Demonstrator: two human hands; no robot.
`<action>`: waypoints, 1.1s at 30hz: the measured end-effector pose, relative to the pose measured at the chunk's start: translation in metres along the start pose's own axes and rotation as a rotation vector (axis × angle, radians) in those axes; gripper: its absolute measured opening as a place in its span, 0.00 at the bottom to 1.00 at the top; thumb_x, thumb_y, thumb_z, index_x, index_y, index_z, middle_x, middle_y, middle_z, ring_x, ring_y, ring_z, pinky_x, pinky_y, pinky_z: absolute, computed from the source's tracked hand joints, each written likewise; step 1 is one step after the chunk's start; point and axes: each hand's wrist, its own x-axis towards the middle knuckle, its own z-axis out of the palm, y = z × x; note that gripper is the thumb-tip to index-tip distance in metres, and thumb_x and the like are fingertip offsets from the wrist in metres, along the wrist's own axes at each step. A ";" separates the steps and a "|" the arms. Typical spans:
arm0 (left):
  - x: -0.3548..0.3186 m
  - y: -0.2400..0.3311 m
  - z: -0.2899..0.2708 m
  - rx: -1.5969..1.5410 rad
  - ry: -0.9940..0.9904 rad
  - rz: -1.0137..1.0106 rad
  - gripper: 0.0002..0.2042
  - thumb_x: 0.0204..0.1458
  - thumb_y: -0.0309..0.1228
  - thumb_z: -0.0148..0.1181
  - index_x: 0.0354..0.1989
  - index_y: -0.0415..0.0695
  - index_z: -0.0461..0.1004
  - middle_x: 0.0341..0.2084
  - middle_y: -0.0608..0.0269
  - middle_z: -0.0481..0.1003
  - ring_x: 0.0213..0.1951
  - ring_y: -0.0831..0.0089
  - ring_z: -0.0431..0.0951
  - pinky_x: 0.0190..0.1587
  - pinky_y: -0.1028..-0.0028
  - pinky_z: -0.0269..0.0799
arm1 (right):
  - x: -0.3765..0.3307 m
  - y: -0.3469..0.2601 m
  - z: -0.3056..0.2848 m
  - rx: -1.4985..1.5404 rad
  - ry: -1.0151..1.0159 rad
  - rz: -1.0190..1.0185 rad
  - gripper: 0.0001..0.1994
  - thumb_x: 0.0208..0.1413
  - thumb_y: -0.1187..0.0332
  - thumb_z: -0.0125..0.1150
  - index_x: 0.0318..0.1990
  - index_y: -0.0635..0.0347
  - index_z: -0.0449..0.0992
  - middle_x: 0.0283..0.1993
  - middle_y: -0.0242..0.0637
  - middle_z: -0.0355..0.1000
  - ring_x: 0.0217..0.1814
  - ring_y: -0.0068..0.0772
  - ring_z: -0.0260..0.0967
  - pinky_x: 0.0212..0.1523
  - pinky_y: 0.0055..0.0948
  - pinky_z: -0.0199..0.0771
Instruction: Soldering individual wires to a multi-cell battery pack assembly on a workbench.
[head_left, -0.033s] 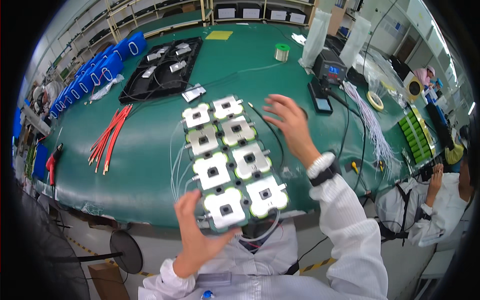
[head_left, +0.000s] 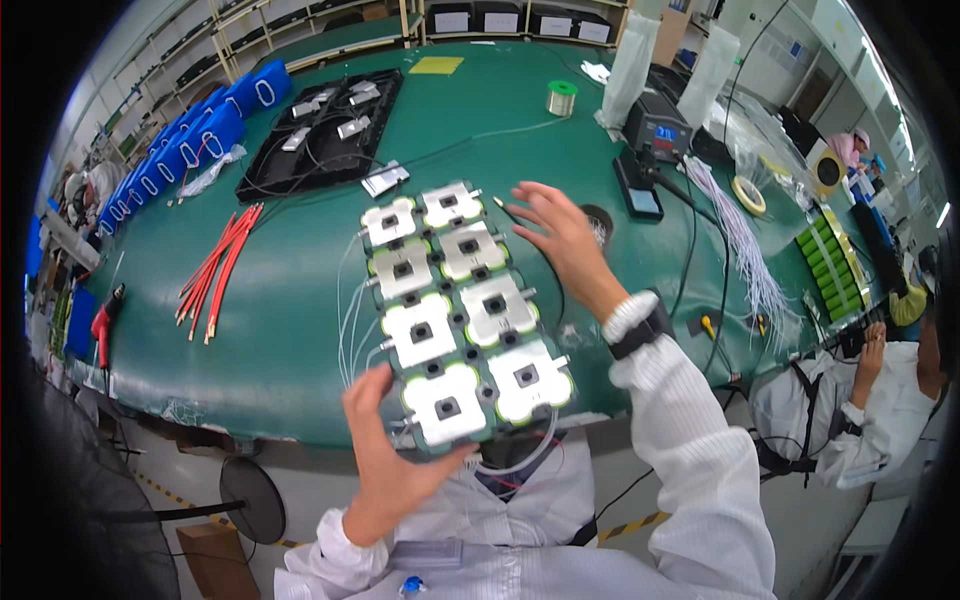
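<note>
A battery pack (head_left: 460, 318) lies in front of me. Two rows of white-faced blocks with metal plates and dark square centres make it up, with pale green rims. My left hand (head_left: 395, 455) grips its near left corner, thumb along the near edge and fingers at the left side. The pack's near end reaches the table's front edge. My right hand (head_left: 565, 245) is open, fingers spread, just off the pack's far right side and above a black cable (head_left: 550, 262). Thin pale wires (head_left: 348, 335) run down the pack's left side. A grey cable (head_left: 520, 470) loops from its near end.
Red wires (head_left: 222, 265) lie on the green table (head_left: 290, 350) at left. Beyond sit a black tray (head_left: 330, 175), blue-wrapped packs (head_left: 190, 145) and a solder spool (head_left: 562, 98). To the right are a soldering station (head_left: 655, 130), white wires (head_left: 735, 240) and a dark roll (head_left: 600, 225).
My right hand has shifted slightly left, uncovering more of the dark roll. The pack and my left hand have moved slightly away from me and leftward together.
</note>
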 end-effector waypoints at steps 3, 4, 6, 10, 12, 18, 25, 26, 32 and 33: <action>0.001 -0.003 0.006 -0.124 0.025 -0.027 0.49 0.24 0.29 0.79 0.59 0.36 0.55 0.52 0.47 0.61 0.54 0.57 0.66 0.56 0.64 0.64 | 0.019 0.024 -0.005 0.098 -0.142 0.115 0.31 0.62 0.48 0.41 0.62 0.66 0.56 0.64 0.46 0.56 0.66 0.38 0.54 0.66 0.35 0.51; -0.001 -0.002 0.008 -0.180 0.015 -0.068 0.48 0.23 0.29 0.78 0.59 0.36 0.56 0.51 0.47 0.63 0.54 0.57 0.67 0.56 0.64 0.65 | 0.020 0.025 0.001 0.204 -0.211 0.191 0.36 0.62 0.43 0.38 0.64 0.68 0.53 0.66 0.48 0.53 0.68 0.38 0.51 0.68 0.34 0.46; 0.000 -0.002 0.006 -0.208 -0.019 -0.113 0.49 0.23 0.27 0.79 0.59 0.34 0.56 0.50 0.48 0.68 0.54 0.60 0.69 0.57 0.65 0.64 | 0.015 0.023 0.009 0.169 -0.237 0.189 0.38 0.61 0.41 0.35 0.65 0.69 0.51 0.67 0.47 0.52 0.69 0.39 0.49 0.68 0.34 0.44; 0.007 -0.001 -0.011 -0.206 -0.041 -0.069 0.48 0.25 0.30 0.78 0.59 0.33 0.57 0.52 0.46 0.67 0.56 0.57 0.69 0.58 0.64 0.65 | 0.012 0.022 0.021 0.087 -0.243 0.201 0.42 0.60 0.37 0.34 0.66 0.70 0.49 0.67 0.46 0.51 0.68 0.38 0.48 0.67 0.36 0.44; 0.014 -0.007 -0.019 -0.265 -0.101 -0.048 0.47 0.26 0.30 0.78 0.59 0.33 0.57 0.53 0.46 0.67 0.56 0.57 0.69 0.60 0.65 0.62 | 0.020 0.028 0.011 0.073 -0.169 0.181 0.41 0.58 0.36 0.37 0.65 0.66 0.54 0.66 0.44 0.53 0.67 0.37 0.49 0.66 0.37 0.46; 0.030 -0.041 -0.043 -0.406 -0.203 -0.012 0.41 0.29 0.24 0.74 0.58 0.35 0.61 0.53 0.50 0.68 0.58 0.63 0.66 0.61 0.68 0.59 | 0.015 0.034 0.002 0.010 -0.071 0.114 0.35 0.58 0.36 0.39 0.58 0.59 0.65 0.58 0.38 0.64 0.58 0.31 0.60 0.61 0.29 0.53; -0.079 -0.062 -0.029 -0.176 0.414 -0.177 0.13 0.43 0.20 0.62 0.37 0.38 0.66 0.36 0.59 0.66 0.37 0.70 0.66 0.43 0.73 0.64 | -0.027 0.038 -0.014 0.072 0.142 -0.008 0.33 0.60 0.42 0.42 0.60 0.63 0.62 0.60 0.37 0.63 0.61 0.31 0.59 0.63 0.29 0.51; -0.105 -0.065 -0.024 -0.231 0.381 -0.278 0.12 0.46 0.22 0.61 0.39 0.37 0.67 0.38 0.58 0.67 0.40 0.70 0.68 0.45 0.72 0.65 | -0.034 0.037 -0.012 0.074 0.135 -0.002 0.33 0.60 0.42 0.42 0.60 0.63 0.62 0.60 0.37 0.63 0.61 0.31 0.59 0.63 0.29 0.51; -0.111 -0.084 -0.019 -0.262 0.175 -0.548 0.08 0.57 0.28 0.53 0.41 0.37 0.66 0.31 0.61 0.71 0.34 0.74 0.72 0.40 0.75 0.68 | -0.079 0.026 -0.027 0.043 0.239 -0.052 0.30 0.63 0.46 0.39 0.62 0.61 0.58 0.63 0.37 0.58 0.68 0.31 0.50 0.67 0.32 0.43; -0.114 -0.091 -0.022 -0.262 0.176 -0.555 0.08 0.57 0.28 0.53 0.41 0.37 0.66 0.31 0.61 0.71 0.34 0.74 0.72 0.40 0.75 0.68 | -0.086 0.025 -0.025 0.042 0.237 -0.045 0.30 0.63 0.46 0.39 0.62 0.61 0.58 0.63 0.37 0.58 0.68 0.31 0.50 0.67 0.32 0.43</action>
